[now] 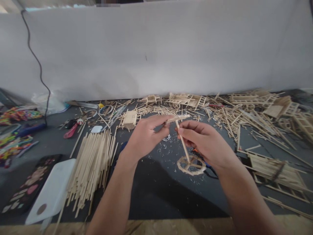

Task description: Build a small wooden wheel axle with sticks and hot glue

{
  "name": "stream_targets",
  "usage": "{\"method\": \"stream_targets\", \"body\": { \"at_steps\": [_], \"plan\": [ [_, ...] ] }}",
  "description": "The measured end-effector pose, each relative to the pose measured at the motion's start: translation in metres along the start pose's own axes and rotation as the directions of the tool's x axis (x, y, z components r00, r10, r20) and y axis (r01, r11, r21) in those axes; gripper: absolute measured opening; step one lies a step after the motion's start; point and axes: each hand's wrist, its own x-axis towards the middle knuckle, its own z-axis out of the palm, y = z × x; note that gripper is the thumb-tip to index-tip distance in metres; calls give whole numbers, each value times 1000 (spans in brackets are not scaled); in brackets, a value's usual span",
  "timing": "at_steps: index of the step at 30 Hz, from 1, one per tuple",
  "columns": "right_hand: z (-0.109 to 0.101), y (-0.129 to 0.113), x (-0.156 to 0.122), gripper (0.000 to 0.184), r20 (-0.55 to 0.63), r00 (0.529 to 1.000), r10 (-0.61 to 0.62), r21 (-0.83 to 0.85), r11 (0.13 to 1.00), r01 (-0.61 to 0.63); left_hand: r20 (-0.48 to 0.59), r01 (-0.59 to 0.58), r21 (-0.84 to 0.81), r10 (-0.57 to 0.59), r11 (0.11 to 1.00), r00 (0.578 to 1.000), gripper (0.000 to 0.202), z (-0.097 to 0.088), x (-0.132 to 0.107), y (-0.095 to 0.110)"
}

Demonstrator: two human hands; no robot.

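Observation:
Between my hands is a wheel-and-axle piece made of thin wooden sticks. Its axle stick [184,145] slants down to a round spoked wooden wheel [191,164] at the lower end. At the upper end a second wooden wheel [179,118] is seen nearly edge-on. My left hand [149,133] pinches the rim of that upper wheel between thumb and fingers. My right hand [202,138] is closed around the axle just below it. A small white toothed ring [166,138] lies on the dark table behind the piece.
A bundle of wooden sticks [91,166], a white plate-like object [51,191] and a patterned phone case [31,182] lie at left. Loose sticks [225,120] and stick-built frames [188,99] fill the back and right. A slatted stick panel [276,171] lies near my right arm.

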Motion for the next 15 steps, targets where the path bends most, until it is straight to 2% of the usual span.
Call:
{"method": "stream_targets", "body": {
  "at_steps": [10,15],
  "plan": [
    [0,4,2,15,-6,1000,-1,2,1000,1,15,-25,30,25,999,1000,26,-2,0,1],
    [0,2,2,15,-8,1000,8,-68,998,-9,1,-40,53,40,998,999,28,-2,0,1]
  ]
}}
